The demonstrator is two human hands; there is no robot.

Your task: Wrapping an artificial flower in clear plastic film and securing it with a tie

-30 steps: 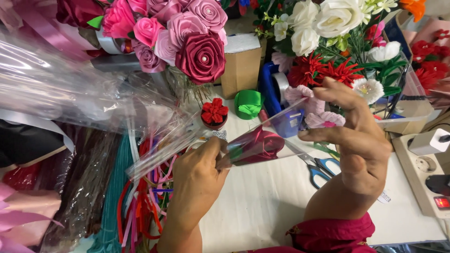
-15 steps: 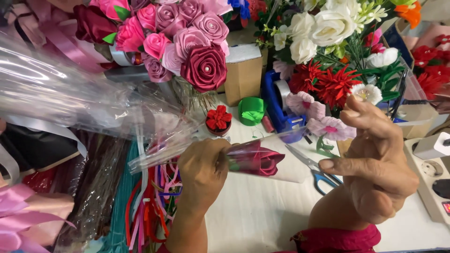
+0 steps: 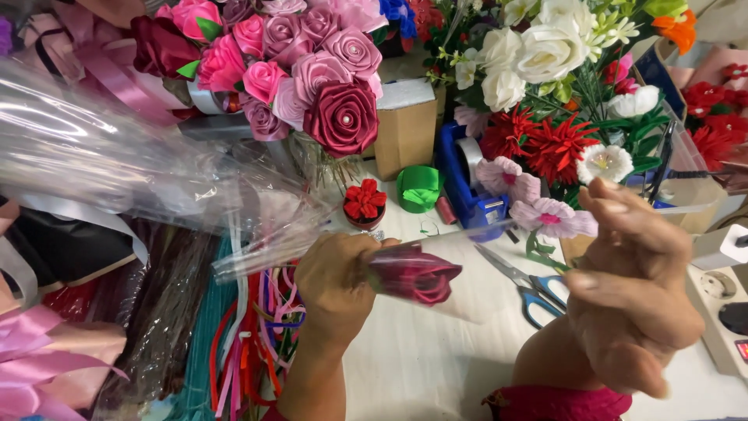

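Now clenched: left hand (image 3: 335, 284), fingers wrapped round a dark red rose (image 3: 413, 274) in a clear sleeve (image 3: 475, 269), bloom jutting just past the knuckles. Raised beside it, right hand (image 3: 631, 300), fingers loosely curled, pinching the sleeve's far edge, apparently. Between both sets of fingers, scissors (image 3: 530, 287) flat on the white table (image 3: 436, 366).

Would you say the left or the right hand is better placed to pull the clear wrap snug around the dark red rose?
Probably the right hand: it pinches the clear wrap's free edge beyond the dark red rose, while the left hand is busy gripping the rose's base.
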